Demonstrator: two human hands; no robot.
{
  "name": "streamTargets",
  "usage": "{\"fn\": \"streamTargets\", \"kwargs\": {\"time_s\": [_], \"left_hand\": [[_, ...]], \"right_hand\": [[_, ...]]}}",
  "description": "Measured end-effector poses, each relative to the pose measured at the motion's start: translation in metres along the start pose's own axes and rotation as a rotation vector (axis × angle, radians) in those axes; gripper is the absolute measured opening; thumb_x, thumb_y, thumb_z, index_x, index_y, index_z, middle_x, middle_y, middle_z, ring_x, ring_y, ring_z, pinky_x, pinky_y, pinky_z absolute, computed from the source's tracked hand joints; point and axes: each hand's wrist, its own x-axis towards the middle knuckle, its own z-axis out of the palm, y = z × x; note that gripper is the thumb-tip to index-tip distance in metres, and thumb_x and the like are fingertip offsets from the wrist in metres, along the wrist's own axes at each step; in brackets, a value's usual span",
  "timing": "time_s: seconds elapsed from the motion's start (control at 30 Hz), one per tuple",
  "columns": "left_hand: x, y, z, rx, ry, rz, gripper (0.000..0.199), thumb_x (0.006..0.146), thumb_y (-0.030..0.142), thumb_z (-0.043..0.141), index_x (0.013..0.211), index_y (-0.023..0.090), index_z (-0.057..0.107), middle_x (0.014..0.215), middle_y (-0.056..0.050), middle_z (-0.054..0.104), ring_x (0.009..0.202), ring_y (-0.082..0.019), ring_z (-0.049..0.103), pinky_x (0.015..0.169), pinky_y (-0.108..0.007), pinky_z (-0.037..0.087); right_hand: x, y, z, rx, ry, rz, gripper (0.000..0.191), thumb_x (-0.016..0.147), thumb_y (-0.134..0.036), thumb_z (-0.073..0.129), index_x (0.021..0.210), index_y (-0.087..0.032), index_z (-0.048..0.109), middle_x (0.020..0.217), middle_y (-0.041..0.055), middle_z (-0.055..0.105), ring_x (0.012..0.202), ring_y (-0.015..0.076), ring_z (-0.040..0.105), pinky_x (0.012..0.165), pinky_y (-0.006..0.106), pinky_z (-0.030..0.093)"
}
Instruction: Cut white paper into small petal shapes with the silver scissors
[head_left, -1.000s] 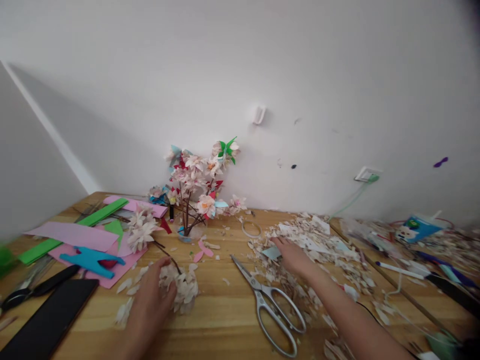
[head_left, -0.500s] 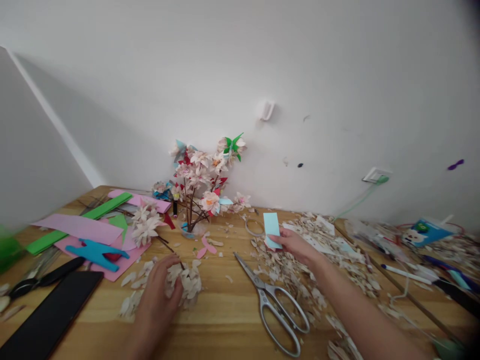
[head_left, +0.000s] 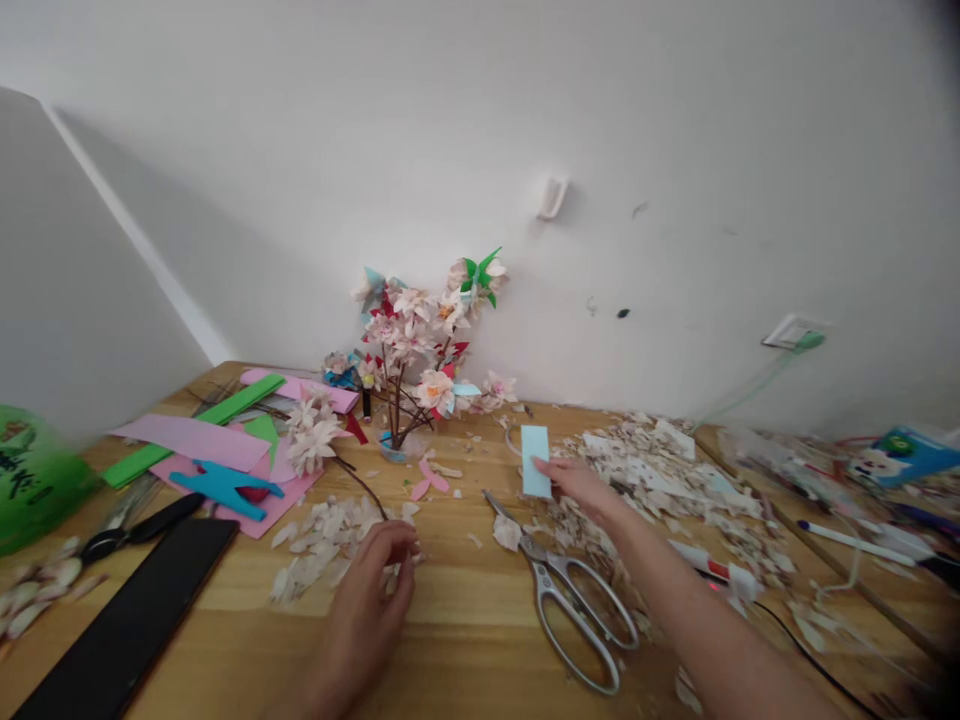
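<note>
My right hand [head_left: 577, 482] pinches a light blue paper strip [head_left: 535, 450] upright above the table. Near the table's front, my left hand [head_left: 371, 590] curls closed around the lower end of a brown twig [head_left: 365, 484]. At the twig's other end is a whitish petal flower [head_left: 311, 432]. A heap of loose pale petals [head_left: 322, 540] lies just left of that hand. Between my hands lie silver scissors [head_left: 559, 590], with a loose petal [head_left: 507, 533] on their blades. A pink three-lobed paper cutout [head_left: 430, 480] lies farther back.
Flowers on twigs [head_left: 412, 340] stand in a small clear cup [head_left: 394, 448] by the wall. Left are coloured papers [head_left: 191, 441], a black flat slab [head_left: 131, 620] and a green bag [head_left: 37, 480]. Dried petals [head_left: 660, 470] and a red-and-white tool [head_left: 716, 570] lie right.
My left hand has drawn away from the petal heap, keeping the twig's end. A petal now lies on the scissors. My right hand still holds the blue strip; the whole view has shifted slightly.
</note>
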Motion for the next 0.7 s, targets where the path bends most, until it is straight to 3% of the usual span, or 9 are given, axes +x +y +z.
{"fn": "streamTargets", "kwargs": {"time_s": [0.1,0.2,0.27,0.4,0.57,0.7], "left_hand": [[-0.001,-0.003,0.0,0.023,-0.012,-0.009,0.02,0.078,0.012,0.041,0.092,0.023,0.049,0.096,-0.005,0.054,0.089,-0.017,0.056,0.075,-0.033,0.05],[-0.004,-0.004,0.002,0.021,-0.034,-0.026,0.023,0.078,0.012,0.04,0.096,0.024,0.047,0.102,-0.005,0.052,0.092,-0.017,0.056,0.076,-0.032,0.05],[-0.006,-0.004,0.003,0.03,-0.049,-0.019,0.025,0.077,0.011,0.04,0.097,0.024,0.047,0.103,-0.006,0.052,0.091,-0.017,0.056,0.076,-0.032,0.05],[-0.006,-0.006,0.001,0.096,-0.043,0.023,0.023,0.076,0.012,0.043,0.096,0.022,0.047,0.098,-0.007,0.055,0.091,-0.018,0.056,0.078,-0.034,0.049],[-0.003,-0.007,-0.002,0.195,0.034,0.089,0.011,0.075,0.018,0.048,0.085,0.021,0.054,0.085,-0.005,0.061,0.085,-0.02,0.058,0.075,-0.036,0.048],[-0.003,-0.009,0.0,0.148,0.028,0.039,0.014,0.077,0.024,0.051,0.088,0.022,0.058,0.082,-0.004,0.065,0.08,-0.019,0.061,0.073,-0.033,0.049]], "right_hand": [[0.015,-0.001,-0.022,-0.226,0.24,0.012,0.015,0.079,-0.026,0.052,0.084,-0.013,0.058,0.085,0.0036,0.062,0.08,0.0186,0.057,0.074,0.036,0.041],[0.011,-0.001,-0.019,-0.393,0.388,-0.067,0.035,0.077,-0.019,0.051,0.11,-0.011,0.046,0.111,0.0148,0.052,0.102,0.0256,0.047,0.085,0.041,0.032],[-0.001,0.0,-0.001,-0.459,0.307,-0.151,0.036,0.072,-0.019,0.055,0.107,-0.013,0.049,0.104,0.014,0.056,0.095,0.0246,0.051,0.08,0.035,0.034],[-0.035,0.005,0.039,-0.505,-0.01,-0.254,0.018,0.056,-0.02,0.068,0.072,-0.02,0.06,0.067,-0.0009,0.061,0.065,0.0165,0.054,0.059,0.024,0.037],[-0.054,0.011,0.053,-0.497,0.023,-0.234,0.015,0.056,-0.01,0.061,0.069,-0.017,0.056,0.064,0.0011,0.057,0.063,0.0175,0.05,0.057,0.026,0.032],[-0.057,0.011,0.05,-0.408,0.059,-0.241,0.007,0.061,-0.015,0.057,0.062,-0.019,0.052,0.063,0.0001,0.055,0.063,0.0173,0.049,0.058,0.026,0.032]]}}
